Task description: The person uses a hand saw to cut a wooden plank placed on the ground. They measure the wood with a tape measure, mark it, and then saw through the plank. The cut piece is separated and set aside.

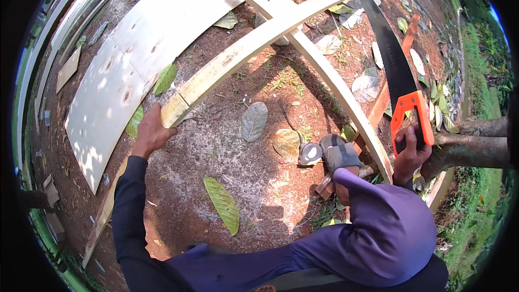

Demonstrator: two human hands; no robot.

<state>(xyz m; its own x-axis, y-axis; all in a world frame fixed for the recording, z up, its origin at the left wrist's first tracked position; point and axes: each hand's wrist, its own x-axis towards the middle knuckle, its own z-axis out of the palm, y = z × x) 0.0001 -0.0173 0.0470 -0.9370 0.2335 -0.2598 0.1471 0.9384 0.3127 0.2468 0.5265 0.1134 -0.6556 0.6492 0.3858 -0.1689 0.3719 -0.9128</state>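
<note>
My left hand (pixel 153 133) is closed around the near left end of a pale wooden beam (pixel 238 57). A thin dark line runs across the beam just beyond my fingers; whether it is drawn or cut I cannot tell. My right hand (pixel 411 154) grips the orange handle of a hand saw (pixel 392 57). Its black toothed blade points up and away, to the right of the timber and apart from the marked end. The held beam lies across a second wooden beam (pixel 335 84), which slants down toward my bent leg.
My sandalled foot (pixel 340 154) stands beside a round tape measure (pixel 310 154). A pale plywood sheet (pixel 135 65) lies at the left. Large leaves (pixel 223 204) dot the reddish soil. Behind the saw is a reddish plank (pixel 381 105); a tree trunk (pixel 470 148) is at the right.
</note>
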